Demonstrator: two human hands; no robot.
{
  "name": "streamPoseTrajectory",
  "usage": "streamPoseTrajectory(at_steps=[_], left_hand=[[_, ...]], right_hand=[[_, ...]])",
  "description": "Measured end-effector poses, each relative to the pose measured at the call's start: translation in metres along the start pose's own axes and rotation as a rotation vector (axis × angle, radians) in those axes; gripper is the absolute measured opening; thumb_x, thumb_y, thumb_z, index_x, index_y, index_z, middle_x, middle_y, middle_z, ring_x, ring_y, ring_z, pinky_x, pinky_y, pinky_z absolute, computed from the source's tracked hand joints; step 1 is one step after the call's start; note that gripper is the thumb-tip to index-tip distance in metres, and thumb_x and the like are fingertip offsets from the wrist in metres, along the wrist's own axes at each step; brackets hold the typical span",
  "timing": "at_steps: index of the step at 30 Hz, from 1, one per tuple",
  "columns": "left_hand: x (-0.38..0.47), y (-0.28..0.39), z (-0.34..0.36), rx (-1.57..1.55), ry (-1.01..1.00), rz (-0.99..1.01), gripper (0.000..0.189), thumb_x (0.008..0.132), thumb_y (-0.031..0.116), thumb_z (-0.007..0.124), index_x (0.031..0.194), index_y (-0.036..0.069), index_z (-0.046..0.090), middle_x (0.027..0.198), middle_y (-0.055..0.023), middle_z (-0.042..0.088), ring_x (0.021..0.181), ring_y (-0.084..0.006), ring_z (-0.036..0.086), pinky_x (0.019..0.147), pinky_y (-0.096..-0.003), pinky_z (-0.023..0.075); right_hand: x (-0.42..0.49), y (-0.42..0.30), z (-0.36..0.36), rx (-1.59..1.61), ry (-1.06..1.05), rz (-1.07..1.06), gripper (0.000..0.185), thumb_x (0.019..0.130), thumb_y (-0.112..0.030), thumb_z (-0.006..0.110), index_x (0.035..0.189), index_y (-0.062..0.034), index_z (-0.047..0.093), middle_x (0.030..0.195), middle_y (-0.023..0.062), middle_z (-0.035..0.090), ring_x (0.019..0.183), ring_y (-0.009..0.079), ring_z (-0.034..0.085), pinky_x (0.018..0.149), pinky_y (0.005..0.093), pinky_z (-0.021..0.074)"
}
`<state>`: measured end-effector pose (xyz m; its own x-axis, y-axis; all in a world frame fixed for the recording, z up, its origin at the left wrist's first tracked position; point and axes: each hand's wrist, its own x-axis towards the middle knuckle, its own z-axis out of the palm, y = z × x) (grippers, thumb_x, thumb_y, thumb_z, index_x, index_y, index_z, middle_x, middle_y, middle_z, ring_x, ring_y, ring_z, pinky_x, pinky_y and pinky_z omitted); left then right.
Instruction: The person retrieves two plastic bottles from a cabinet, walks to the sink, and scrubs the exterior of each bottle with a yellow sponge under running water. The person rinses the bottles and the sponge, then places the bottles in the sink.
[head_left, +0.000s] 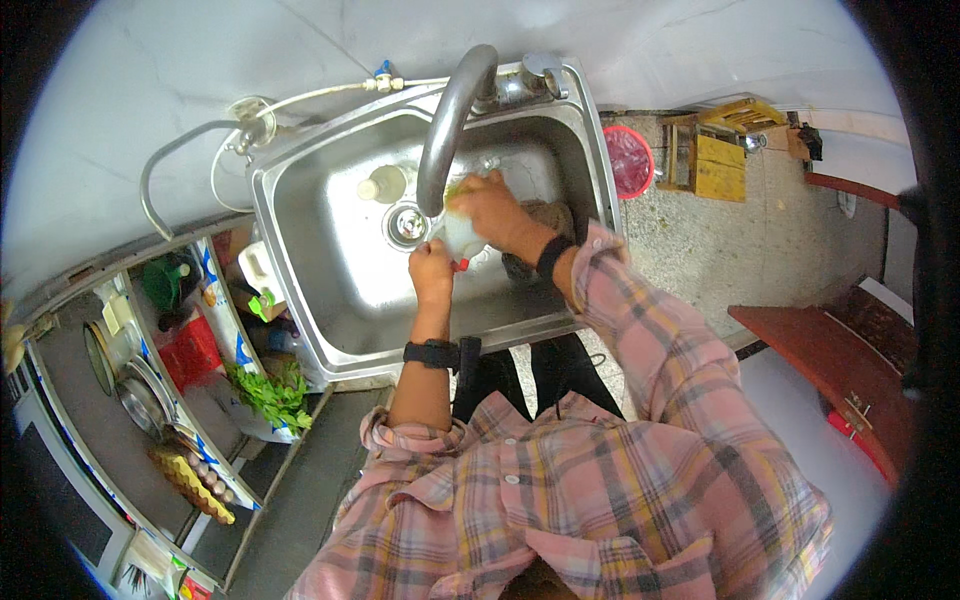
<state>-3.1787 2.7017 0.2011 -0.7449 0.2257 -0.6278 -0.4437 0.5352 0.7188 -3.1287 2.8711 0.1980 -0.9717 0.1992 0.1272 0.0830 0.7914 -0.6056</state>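
Note:
Over the stainless steel sink (315, 300), my left hand (431, 271) grips a pale, translucent container (459, 234) with a small red part (461, 265) beside my fingers. My right hand (487, 210) is on the far side of the container, blurred, with a yellowish scrubbing pad (454, 193) under its fingers. Part of the container is hidden by that hand. The curved faucet spout (450, 120) arches just in front of both hands. Left of them, a pale bottle-like vessel (386, 184) lies near the drain (409, 226). A brown, rough-looking object (551, 217) sits partly behind my right forearm.
Left of the sink, shelves hold a white jug (259, 268), leafy greens (274, 394), metal bowls (142, 401) and eggs in a tray (196, 480). On the right floor stand a red-rimmed bin (628, 162) and a yellow wooden stool (720, 169). A reddish-brown board (832, 375) juts in at right.

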Motion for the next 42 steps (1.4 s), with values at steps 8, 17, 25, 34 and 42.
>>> streamPoseTrajectory(at_steps=[8, 17, 25, 34, 42], left_hand=[[-0.024, 0.032, 0.013, 0.620, 0.162, 0.284, 0.040, 0.095, 0.027, 0.048, 0.081, -0.007, 0.067, 0.070, -0.0251, 0.065, 0.067, -0.0401, 0.065, 0.067, -0.0485, 0.0504], [-0.033, 0.062, 0.011, 0.564, 0.076, 0.213, 0.042, 0.096, 0.030, 0.049, 0.085, -0.007, 0.065, 0.080, -0.0316, 0.064, 0.079, -0.0504, 0.063, 0.073, -0.0523, 0.0495], [-0.032, 0.054, 0.007, 0.650, 0.034, 0.310, 0.035, 0.097, 0.026, 0.050, 0.086, -0.004, 0.062, 0.077, -0.0282, 0.065, 0.073, -0.0466, 0.065, 0.068, -0.0505, 0.0516], [-0.041, 0.045, 0.002, 0.855, -0.092, 0.724, 0.018, 0.093, 0.020, 0.057, 0.092, 0.003, 0.053, 0.077, -0.0231, 0.066, 0.064, -0.0415, 0.066, 0.058, -0.0499, 0.0541], [-0.044, 0.042, -0.011, 0.871, -0.163, 0.800, 0.017, 0.093, 0.018, 0.059, 0.097, 0.002, 0.054, 0.077, -0.0211, 0.064, 0.064, -0.0409, 0.064, 0.056, -0.0494, 0.0530]], right_hand=[[-0.006, -0.013, -0.019, -0.096, -0.123, 0.159, 0.027, 0.076, -0.009, 0.062, 0.100, -0.0122, 0.072, 0.111, 0.0101, 0.059, 0.104, 0.0407, 0.051, 0.089, 0.0524, 0.0461], [-0.009, -0.023, -0.027, -0.134, -0.132, 0.226, 0.029, 0.075, -0.006, 0.060, 0.103, -0.0091, 0.069, 0.106, 0.0133, 0.059, 0.104, 0.0383, 0.052, 0.088, 0.0468, 0.0466], [0.004, -0.001, -0.027, -0.206, -0.307, 0.313, 0.024, 0.074, -0.008, 0.062, 0.096, -0.0107, 0.071, 0.104, 0.0130, 0.061, 0.101, 0.0391, 0.053, 0.088, 0.0467, 0.0450], [0.011, 0.032, 0.000, -0.371, -0.532, 0.289, 0.022, 0.086, -0.016, 0.054, 0.095, -0.0200, 0.074, 0.100, 0.0024, 0.067, 0.105, 0.0222, 0.057, 0.089, 0.0466, 0.0415], [-0.002, 0.015, -0.012, -0.238, -0.504, 0.046, 0.022, 0.086, -0.015, 0.055, 0.093, -0.0206, 0.075, 0.104, -0.0027, 0.069, 0.108, 0.0200, 0.056, 0.089, 0.0468, 0.0395]])
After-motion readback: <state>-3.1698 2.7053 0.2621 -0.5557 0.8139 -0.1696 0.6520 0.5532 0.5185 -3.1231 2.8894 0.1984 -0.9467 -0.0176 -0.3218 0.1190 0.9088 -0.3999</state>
